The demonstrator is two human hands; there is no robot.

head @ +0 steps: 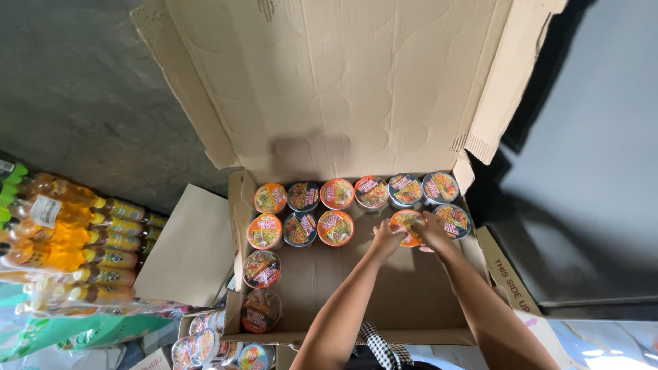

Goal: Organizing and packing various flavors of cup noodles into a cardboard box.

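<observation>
Soft daylight, sharp focus, edges slightly warped.

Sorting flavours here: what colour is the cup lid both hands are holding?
Orange lid, seen in the head view.

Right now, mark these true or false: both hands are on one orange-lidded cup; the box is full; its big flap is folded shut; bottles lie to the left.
1. Left hand and right hand both touch the orange-lidded cup: true.
2. The cardboard box is full: false, much of its floor shows bare.
3. The big flap is folded shut: false, it stands open.
4. Orange drink bottles lie left of the box: true.
</observation>
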